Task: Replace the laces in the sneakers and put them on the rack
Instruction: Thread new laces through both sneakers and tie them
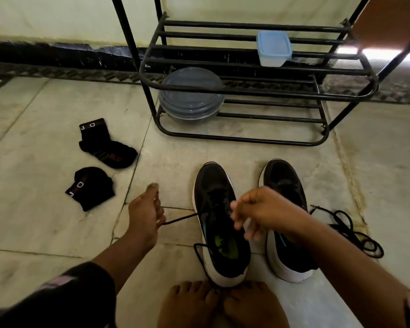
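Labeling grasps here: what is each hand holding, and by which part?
Left hand pinches the black lace near its free end, pulled sideways from the left sneaker. Right hand is curled over that sneaker's eyelets; its hold cannot be told.

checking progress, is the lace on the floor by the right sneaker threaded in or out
Out. The loose lace lies coiled on the floor beside the right sneaker, apart from its eyelets.

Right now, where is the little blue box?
In the head view, the little blue box sits on the upper shelf of the black rack, toward its right side, above and right of the round grey container on the lower shelf.
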`<act>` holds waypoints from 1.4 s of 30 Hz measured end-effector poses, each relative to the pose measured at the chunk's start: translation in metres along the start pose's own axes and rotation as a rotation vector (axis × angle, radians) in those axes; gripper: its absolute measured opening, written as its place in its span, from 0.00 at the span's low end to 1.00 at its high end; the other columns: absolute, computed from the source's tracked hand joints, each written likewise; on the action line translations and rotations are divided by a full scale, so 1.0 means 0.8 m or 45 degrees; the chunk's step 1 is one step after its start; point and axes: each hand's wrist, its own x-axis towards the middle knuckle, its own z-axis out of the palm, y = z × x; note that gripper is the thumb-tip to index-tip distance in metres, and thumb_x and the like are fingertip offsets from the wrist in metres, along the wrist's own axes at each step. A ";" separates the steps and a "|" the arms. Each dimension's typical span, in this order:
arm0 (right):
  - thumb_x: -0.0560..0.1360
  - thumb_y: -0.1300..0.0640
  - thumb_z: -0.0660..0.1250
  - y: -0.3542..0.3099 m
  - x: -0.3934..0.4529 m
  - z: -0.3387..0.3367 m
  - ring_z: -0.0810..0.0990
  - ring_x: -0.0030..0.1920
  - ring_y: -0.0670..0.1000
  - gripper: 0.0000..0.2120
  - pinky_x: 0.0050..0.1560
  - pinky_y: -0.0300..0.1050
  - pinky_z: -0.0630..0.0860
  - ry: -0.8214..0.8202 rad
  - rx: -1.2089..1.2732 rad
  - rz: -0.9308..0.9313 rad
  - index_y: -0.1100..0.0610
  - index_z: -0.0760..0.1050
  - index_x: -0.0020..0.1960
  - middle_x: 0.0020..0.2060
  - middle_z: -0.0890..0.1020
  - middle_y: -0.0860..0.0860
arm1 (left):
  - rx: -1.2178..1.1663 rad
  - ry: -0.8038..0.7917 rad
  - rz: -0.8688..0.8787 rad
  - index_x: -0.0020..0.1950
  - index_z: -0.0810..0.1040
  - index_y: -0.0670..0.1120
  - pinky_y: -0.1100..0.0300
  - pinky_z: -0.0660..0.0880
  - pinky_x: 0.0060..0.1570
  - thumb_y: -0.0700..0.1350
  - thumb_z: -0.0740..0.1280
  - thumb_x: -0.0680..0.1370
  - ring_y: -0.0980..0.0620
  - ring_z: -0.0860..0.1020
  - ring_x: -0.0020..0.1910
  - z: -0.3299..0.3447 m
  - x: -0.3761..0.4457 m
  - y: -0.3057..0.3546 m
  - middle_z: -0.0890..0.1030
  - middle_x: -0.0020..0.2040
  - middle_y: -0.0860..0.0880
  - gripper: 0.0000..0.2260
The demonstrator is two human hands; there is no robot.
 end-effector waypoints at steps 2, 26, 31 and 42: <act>0.80 0.52 0.59 0.005 -0.002 0.015 0.80 0.30 0.51 0.11 0.32 0.40 0.79 -0.257 -0.039 0.204 0.59 0.74 0.55 0.47 0.82 0.57 | 0.190 0.109 -0.095 0.32 0.63 0.48 0.68 0.55 0.21 0.46 0.63 0.79 0.56 0.57 0.20 -0.012 0.008 -0.014 0.61 0.23 0.52 0.17; 0.78 0.68 0.59 0.003 -0.009 0.013 0.77 0.31 0.48 0.11 0.35 0.38 0.77 0.444 0.638 -0.519 0.58 0.79 0.48 0.36 0.82 0.53 | 1.526 -0.219 0.800 0.57 0.76 0.44 0.53 0.74 0.52 0.39 0.61 0.79 0.46 0.76 0.52 -0.022 0.001 -0.063 0.74 0.57 0.45 0.09; 0.79 0.67 0.58 0.000 -0.010 0.017 0.68 0.25 0.44 0.10 0.27 0.34 0.67 0.384 0.484 -0.521 0.58 0.76 0.52 0.36 0.81 0.52 | 1.075 -0.434 0.920 0.62 0.73 0.52 0.63 0.69 0.59 0.44 0.60 0.80 0.61 0.71 0.59 0.025 -0.021 -0.012 0.73 0.59 0.57 0.11; 0.77 0.61 0.66 0.002 -0.008 0.002 0.67 0.20 0.41 0.04 0.25 0.31 0.64 0.509 0.285 -0.404 0.55 0.77 0.50 0.32 0.83 0.54 | 0.782 -0.900 0.355 0.48 0.81 0.45 0.70 0.74 0.44 0.51 0.63 0.77 0.58 0.80 0.46 0.070 -0.051 0.038 0.84 0.46 0.47 0.12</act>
